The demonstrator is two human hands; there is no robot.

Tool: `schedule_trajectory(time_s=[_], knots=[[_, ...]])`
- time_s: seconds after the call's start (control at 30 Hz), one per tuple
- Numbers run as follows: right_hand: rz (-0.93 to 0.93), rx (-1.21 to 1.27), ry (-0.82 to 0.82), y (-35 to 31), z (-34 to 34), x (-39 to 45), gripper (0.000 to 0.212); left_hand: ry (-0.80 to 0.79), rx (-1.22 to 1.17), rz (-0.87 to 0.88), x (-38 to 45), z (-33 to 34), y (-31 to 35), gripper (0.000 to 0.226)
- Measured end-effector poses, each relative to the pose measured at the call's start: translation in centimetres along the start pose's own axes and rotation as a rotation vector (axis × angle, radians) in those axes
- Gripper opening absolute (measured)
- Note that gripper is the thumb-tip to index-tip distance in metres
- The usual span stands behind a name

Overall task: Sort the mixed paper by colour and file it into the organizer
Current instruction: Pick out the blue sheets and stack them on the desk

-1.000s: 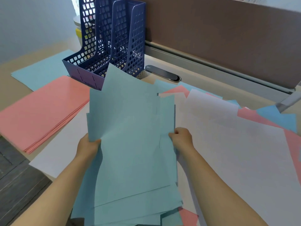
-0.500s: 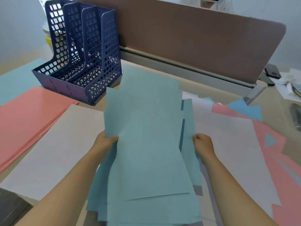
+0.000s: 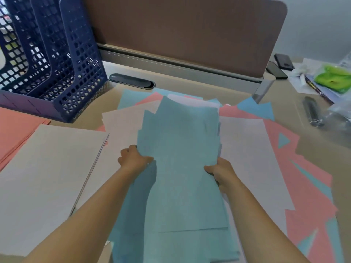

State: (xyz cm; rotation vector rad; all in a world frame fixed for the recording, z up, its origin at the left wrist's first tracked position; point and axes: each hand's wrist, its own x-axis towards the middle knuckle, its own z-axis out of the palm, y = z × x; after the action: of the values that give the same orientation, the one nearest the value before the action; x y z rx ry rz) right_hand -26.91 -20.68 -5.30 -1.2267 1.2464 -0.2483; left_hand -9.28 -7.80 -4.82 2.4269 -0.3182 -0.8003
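A loose stack of blue paper sits in the middle of the view, held by both hands. My left hand grips its left edge and my right hand grips its right edge. The sheets are uneven and fan out at the top and bottom. Under them lies the mixed pile of white, pink and blue sheets. The dark blue slotted organizer stands at the back left, apart from the stack. A white pile lies at the left and a pink pile at the far left.
A brown desk divider runs along the back. A dark cable slot cover lies next to the organizer. Phones, a green item in plastic wrap and a dark stapler-like object lie at the far right.
The view has swung to the right, so the organizer now sits at the far left. Both hands still hold the blue stack, which has come lower over the mixed pile.
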Motion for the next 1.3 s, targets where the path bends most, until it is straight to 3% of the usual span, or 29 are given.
schedule_trajectory(time_s=[0.1,0.2,0.3,0.37,0.47,0.6,0.7,0.8,0.9,1.0,1.13,1.3], knots=[[-0.156,-0.121,0.072,-0.7,-0.5,-0.3,0.027,-0.001,-0.167,-0.041,0.5,-0.5,-0.2,0.062],[-0.227,0.03,0.017,-1.6,-1.7,-0.9,0.03,-0.023,-0.212,0.01,1.0,-1.2,-0.4,0.051],[-0.228,0.094,-0.053,-3.0,-2.8,-1.3,0.035,-0.186,-0.575,0.048,0.3,-1.9,0.9,0.032],[-0.18,0.121,-0.087,-3.7,-3.6,-1.4,0.028,-0.246,-0.719,0.023,-0.1,-2.5,2.0,0.03],[-0.06,0.127,-0.084,-3.6,-4.1,-1.2,0.012,-0.221,-0.592,0.01,-0.2,-2.9,2.6,0.028],[0.128,0.085,-0.041,-1.4,-3.1,-0.3,0.029,-0.234,-0.44,-0.085,0.2,-2.0,1.1,0.03],[0.169,0.03,-0.001,0.0,-2.3,0.2,0.032,-0.233,-0.39,-0.151,0.8,-0.9,-0.7,0.031],[0.117,-0.061,0.056,0.5,-1.8,0.8,0.023,-0.169,-0.396,-0.092,0.9,-0.2,-1.1,0.023],[-0.023,-0.138,0.06,0.3,-1.2,0.7,0.008,-0.037,-0.333,0.058,1.0,0.2,-1.0,0.037],[-0.136,-0.137,0.053,-0.2,-0.8,0.3,0.027,-0.029,-0.297,0.148,1.2,0.2,-1.0,0.046],[-0.214,-0.136,0.034,-1.0,0.1,0.5,0.037,-0.088,-0.362,0.18,1.0,0.0,-0.4,0.049],[-0.341,-0.152,0.159,-3.3,1.0,0.1,0.021,-0.043,-0.505,0.186,0.9,-1.4,1.7,0.04]])
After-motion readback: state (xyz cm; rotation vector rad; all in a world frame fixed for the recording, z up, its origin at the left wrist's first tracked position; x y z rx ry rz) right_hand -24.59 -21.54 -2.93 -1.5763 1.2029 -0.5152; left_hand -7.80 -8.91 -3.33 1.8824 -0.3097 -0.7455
